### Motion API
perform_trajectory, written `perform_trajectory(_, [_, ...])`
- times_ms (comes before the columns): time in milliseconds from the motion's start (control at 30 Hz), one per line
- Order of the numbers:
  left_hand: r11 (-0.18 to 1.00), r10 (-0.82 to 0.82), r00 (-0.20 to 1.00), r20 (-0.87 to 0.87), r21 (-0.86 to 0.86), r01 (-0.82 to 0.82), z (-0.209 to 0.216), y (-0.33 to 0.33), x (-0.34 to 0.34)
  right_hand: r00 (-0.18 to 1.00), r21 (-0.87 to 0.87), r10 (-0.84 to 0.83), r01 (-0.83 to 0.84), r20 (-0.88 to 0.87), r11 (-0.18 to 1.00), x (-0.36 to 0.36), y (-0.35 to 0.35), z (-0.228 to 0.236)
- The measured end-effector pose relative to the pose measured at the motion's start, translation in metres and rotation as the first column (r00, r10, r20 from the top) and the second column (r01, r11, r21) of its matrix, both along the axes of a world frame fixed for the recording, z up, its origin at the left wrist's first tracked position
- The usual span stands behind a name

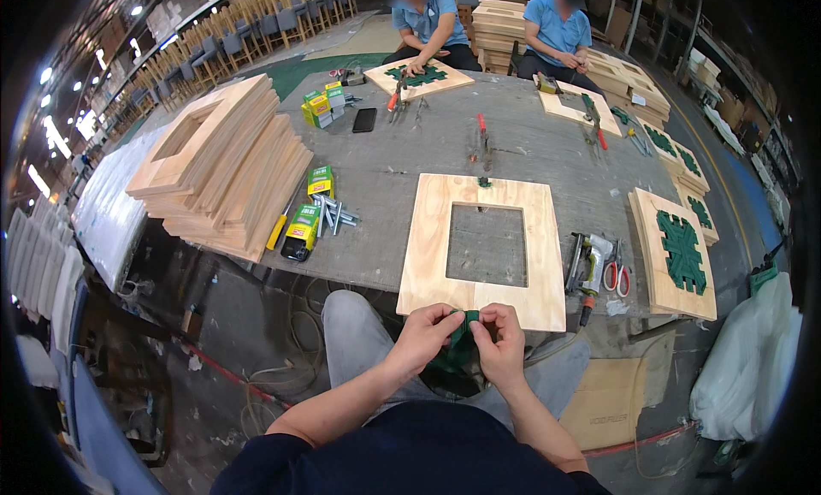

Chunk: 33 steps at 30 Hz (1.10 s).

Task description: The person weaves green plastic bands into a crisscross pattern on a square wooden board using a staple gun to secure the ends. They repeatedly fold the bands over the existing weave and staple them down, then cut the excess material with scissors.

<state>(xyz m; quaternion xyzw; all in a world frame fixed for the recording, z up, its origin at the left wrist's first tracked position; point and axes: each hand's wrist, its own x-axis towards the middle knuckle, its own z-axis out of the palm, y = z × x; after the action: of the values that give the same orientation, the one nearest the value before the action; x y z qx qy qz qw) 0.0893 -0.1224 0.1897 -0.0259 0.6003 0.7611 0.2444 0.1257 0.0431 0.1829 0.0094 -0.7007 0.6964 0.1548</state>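
Note:
Between my two hands is a green webbing strap, its loose length hanging over my lap. My left hand pinches one side of it and my right hand the other, thumbs close together. Just beyond my fingers a pale wooden panel with a square cutout lies at the table's near edge, jutting slightly over it. At the panel's far side sits a small green piece, next to a red-handled clamp. Right of the panel lie a nail or staple gun and red-handled scissors.
A tall stack of wooden panels stands left, beside green-yellow boxes and loose metal staple strips. Panels with woven green webbing are stacked right. Across the grey table, two people in blue shirts work on panels.

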Motion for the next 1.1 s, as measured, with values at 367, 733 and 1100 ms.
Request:
perform_trajectory(367, [0.997,-0.081,0.994,-0.067,-0.027,0.079,-0.012,0.004,0.004,0.985,0.448,-0.030,0.105,-0.172,0.888,0.018,0.010,0.012])
perform_trajectory(733, [0.961,-0.235,0.896,-0.377,-0.228,0.156,-0.020,0.014,-0.014,0.980,0.464,-0.117,0.179,-0.160,0.868,0.010,0.023,-0.002])
perform_trajectory(1100, [0.442,-0.869,0.193,-0.456,-0.890,-0.110,-0.070,-0.006,-0.124,0.996,0.569,-0.066,0.022,0.056,0.822,-0.116,0.072,-0.077])
